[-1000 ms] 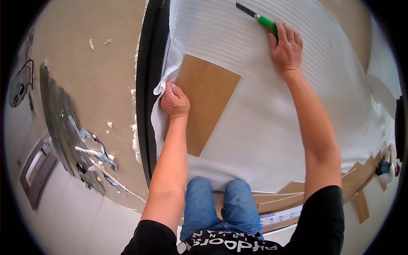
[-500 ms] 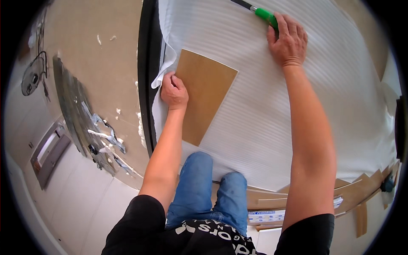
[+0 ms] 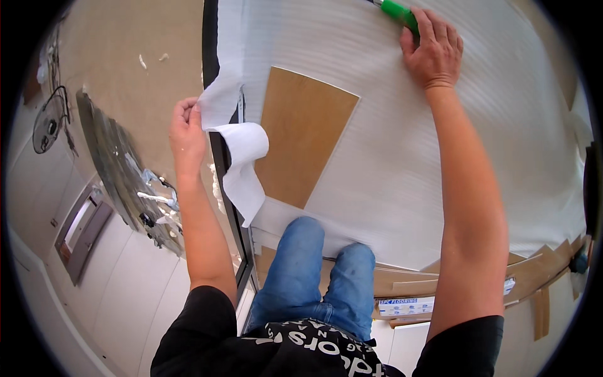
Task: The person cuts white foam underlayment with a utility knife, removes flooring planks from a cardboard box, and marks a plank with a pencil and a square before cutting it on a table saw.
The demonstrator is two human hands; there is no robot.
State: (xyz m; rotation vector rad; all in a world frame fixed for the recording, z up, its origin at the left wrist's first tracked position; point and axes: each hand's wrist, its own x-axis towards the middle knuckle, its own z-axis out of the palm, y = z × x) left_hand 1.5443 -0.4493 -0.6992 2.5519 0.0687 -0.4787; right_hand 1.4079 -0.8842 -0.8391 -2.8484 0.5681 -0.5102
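Note:
My left hand (image 3: 188, 135) pinches the loose edge of a thin white foam sheet (image 3: 402, 163). It holds that edge out over a black frame strip (image 3: 211, 47). Below the fingers a flap of the sheet (image 3: 245, 144) curls and hangs across the strip. My right hand (image 3: 435, 53) is closed on the green handle of a knife-like tool (image 3: 397, 12), resting over the sheet; its blade is mostly cut off by the picture's upper edge. Between the hands, a brown rectangular board (image 3: 308, 135) lies on the sheet, touched by neither.
My knees (image 3: 304, 242) are at the sheet's near edge. Brown cardboard pieces (image 3: 540, 264) and a printed white-and-blue box (image 3: 405, 306) lie at the near right. Beyond the frame on the left are a brown wall (image 3: 135, 38) with white foam bits, a dark panel (image 3: 116, 157) and a standing fan (image 3: 50, 119).
My left hand has moved left from beside the board, pulling the sheet's edge out over the black strip, where a flap now curls. My right hand has shifted slightly right with the tool.

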